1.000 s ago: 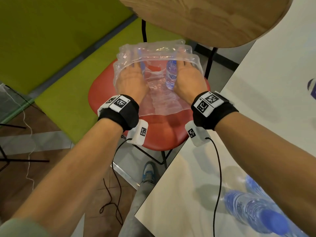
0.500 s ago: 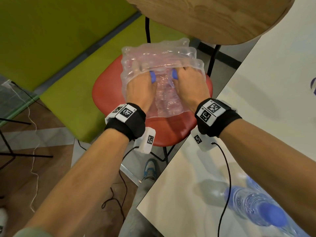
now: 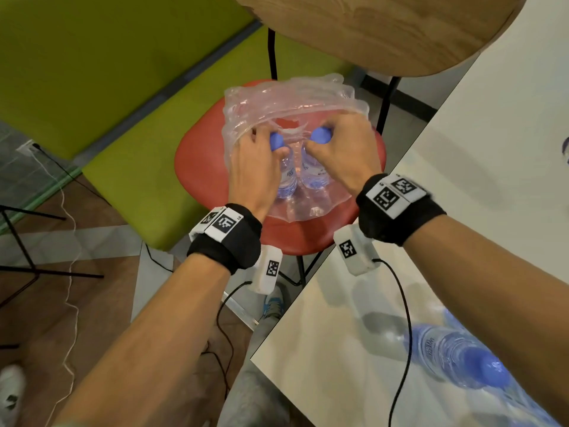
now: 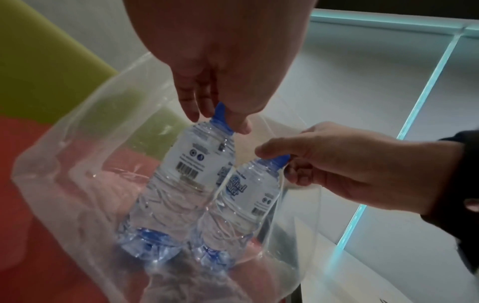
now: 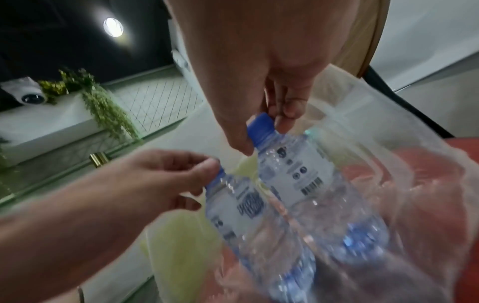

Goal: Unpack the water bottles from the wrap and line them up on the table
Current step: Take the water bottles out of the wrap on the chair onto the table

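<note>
Two water bottles, one in each hand, stand in the clear wrap [image 3: 295,97] on the red chair seat [image 3: 197,167].

The left hand [image 3: 255,167] has its fingers [image 4: 197,98] curled tight on the blue cap of the left bottle [image 3: 286,177]. The right hand [image 3: 338,155] pinches the cap of the right bottle [image 3: 314,177] the same way. A moment ago both hands were deep in the wrap and only the caps peeked out. Now the bottles are upright, side by side and touching. More bottles [image 3: 455,355] wait on the white tabletop [image 3: 480,155] beside the chair.
</note>
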The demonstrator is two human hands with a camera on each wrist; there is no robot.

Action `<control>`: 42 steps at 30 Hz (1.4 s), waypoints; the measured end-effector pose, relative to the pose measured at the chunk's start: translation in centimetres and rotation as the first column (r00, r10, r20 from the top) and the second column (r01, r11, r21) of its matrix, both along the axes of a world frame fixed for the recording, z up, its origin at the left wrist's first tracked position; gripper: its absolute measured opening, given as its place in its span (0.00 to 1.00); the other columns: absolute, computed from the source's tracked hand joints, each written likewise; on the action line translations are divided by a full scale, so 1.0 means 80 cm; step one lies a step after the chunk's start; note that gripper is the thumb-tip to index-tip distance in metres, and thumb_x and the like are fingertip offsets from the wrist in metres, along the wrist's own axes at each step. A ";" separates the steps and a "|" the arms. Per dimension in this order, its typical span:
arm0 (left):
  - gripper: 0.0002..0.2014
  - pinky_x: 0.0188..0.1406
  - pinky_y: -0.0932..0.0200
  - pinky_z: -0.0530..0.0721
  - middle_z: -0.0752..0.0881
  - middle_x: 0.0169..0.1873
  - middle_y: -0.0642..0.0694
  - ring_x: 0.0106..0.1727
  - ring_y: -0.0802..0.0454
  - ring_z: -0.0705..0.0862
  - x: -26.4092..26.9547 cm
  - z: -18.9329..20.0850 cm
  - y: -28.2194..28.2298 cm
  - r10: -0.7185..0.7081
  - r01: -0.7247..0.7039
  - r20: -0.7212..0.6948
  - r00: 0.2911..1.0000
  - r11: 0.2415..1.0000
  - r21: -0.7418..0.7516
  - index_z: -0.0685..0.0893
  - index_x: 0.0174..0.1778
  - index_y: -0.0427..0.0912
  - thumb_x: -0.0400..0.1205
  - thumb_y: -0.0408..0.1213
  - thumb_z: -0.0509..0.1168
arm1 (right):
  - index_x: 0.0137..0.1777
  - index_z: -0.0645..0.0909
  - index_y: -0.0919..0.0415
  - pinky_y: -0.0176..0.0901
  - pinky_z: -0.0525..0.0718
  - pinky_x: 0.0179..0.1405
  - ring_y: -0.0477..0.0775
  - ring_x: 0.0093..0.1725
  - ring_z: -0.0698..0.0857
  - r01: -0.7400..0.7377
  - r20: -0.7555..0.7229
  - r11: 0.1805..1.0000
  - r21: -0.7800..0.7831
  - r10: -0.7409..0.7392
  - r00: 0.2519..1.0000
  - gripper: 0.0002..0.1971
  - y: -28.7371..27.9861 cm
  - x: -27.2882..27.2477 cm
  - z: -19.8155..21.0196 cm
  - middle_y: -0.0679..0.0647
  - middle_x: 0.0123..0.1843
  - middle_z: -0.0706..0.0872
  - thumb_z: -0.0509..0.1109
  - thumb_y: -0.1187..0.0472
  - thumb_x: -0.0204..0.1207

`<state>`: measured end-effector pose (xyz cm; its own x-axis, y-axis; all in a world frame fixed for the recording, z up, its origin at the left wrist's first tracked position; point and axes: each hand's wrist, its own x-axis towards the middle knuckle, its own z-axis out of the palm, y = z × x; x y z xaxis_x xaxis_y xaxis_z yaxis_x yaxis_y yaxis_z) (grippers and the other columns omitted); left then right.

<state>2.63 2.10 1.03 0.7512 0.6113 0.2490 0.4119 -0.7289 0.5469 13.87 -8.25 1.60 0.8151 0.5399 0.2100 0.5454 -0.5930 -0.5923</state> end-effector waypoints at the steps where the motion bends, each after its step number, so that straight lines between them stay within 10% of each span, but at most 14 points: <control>1: 0.17 0.58 0.53 0.77 0.85 0.58 0.39 0.61 0.41 0.81 -0.001 0.000 -0.001 -0.008 0.008 0.009 1.000 1.000 -0.019 0.82 0.65 0.39 0.82 0.39 0.69 | 0.31 0.82 0.64 0.54 0.80 0.37 0.57 0.33 0.79 0.002 -0.003 1.000 -0.001 -0.002 1.000 0.14 0.000 -0.002 -0.005 0.57 0.29 0.83 0.72 0.52 0.63; 6: 0.20 0.58 0.55 0.76 0.87 0.59 0.42 0.63 0.44 0.82 -0.003 -0.013 0.006 -0.020 0.013 -0.050 0.999 0.991 -0.134 0.82 0.65 0.41 0.80 0.47 0.70 | 0.54 0.86 0.58 0.51 0.83 0.54 0.56 0.51 0.86 -0.025 -0.092 0.994 -0.107 0.015 0.996 0.22 -0.002 -0.006 -0.013 0.54 0.50 0.89 0.74 0.41 0.69; 12: 0.20 0.35 0.55 0.76 0.83 0.30 0.48 0.39 0.47 0.82 -0.002 -0.047 0.000 0.057 -0.186 -0.323 0.945 0.904 -0.386 0.82 0.35 0.44 0.79 0.59 0.66 | 0.51 0.87 0.54 0.38 0.80 0.54 0.49 0.51 0.85 -0.066 -0.529 0.979 -0.194 -0.047 0.847 0.11 -0.019 -0.010 -0.030 0.51 0.50 0.88 0.73 0.48 0.78; 14: 0.21 0.36 0.59 0.75 0.86 0.35 0.49 0.43 0.49 0.84 -0.002 -0.055 -0.003 0.040 -0.214 -0.351 0.936 0.853 -0.475 0.85 0.39 0.46 0.78 0.62 0.66 | 0.57 0.87 0.59 0.43 0.80 0.62 0.54 0.56 0.85 -0.059 -0.586 0.989 -0.139 -0.034 0.810 0.12 -0.018 -0.016 -0.032 0.55 0.56 0.89 0.72 0.53 0.80; 18: 0.19 0.55 0.57 0.82 0.90 0.53 0.50 0.56 0.49 0.87 0.001 -0.055 -0.006 0.076 -0.191 -0.277 0.958 0.889 -0.415 0.87 0.59 0.48 0.80 0.56 0.67 | 0.59 0.86 0.64 0.55 0.82 0.63 0.61 0.58 0.87 0.005 -0.544 0.993 -0.116 -0.068 0.836 0.13 -0.008 -0.022 -0.034 0.61 0.57 0.89 0.70 0.56 0.81; 27: 0.22 0.49 0.63 0.77 0.87 0.52 0.52 0.53 0.53 0.85 -0.037 -0.038 -0.033 0.010 -0.012 -0.009 1.000 0.951 -0.308 0.83 0.59 0.43 0.71 0.43 0.78 | 0.46 0.86 0.55 0.50 0.88 0.46 0.50 0.44 0.89 0.061 -0.288 0.998 -0.016 -0.063 0.955 0.14 -0.036 -0.049 -0.020 0.48 0.42 0.90 0.75 0.54 0.59; 35: 0.33 0.42 0.77 0.76 0.86 0.50 0.61 0.48 0.65 0.83 -0.098 -0.014 -0.082 -0.073 0.083 0.041 0.996 0.928 -0.362 0.78 0.65 0.51 0.65 0.46 0.81 | 0.68 0.71 0.57 0.45 0.80 0.46 0.60 0.53 0.86 0.138 -0.347 0.990 -0.032 -0.141 0.927 0.36 -0.108 -0.110 0.000 0.53 0.57 0.88 0.81 0.49 0.61; 42: 0.32 0.50 0.55 0.84 0.88 0.49 0.59 0.50 0.55 0.87 -0.156 -0.014 -0.154 -0.123 0.106 -0.017 0.992 0.915 -0.390 0.78 0.61 0.56 0.62 0.50 0.81 | 0.61 0.70 0.59 0.49 0.77 0.43 0.63 0.51 0.83 0.270 -0.399 0.963 -0.008 -0.250 0.882 0.27 -0.193 -0.189 0.011 0.55 0.55 0.83 0.77 0.55 0.65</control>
<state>-9.89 -10.21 -0.07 0.8262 0.5630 -0.0213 0.3655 -0.5069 0.7807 -1.25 -23.69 2.48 0.9458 0.2946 -0.1367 0.0924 -0.6478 -0.7562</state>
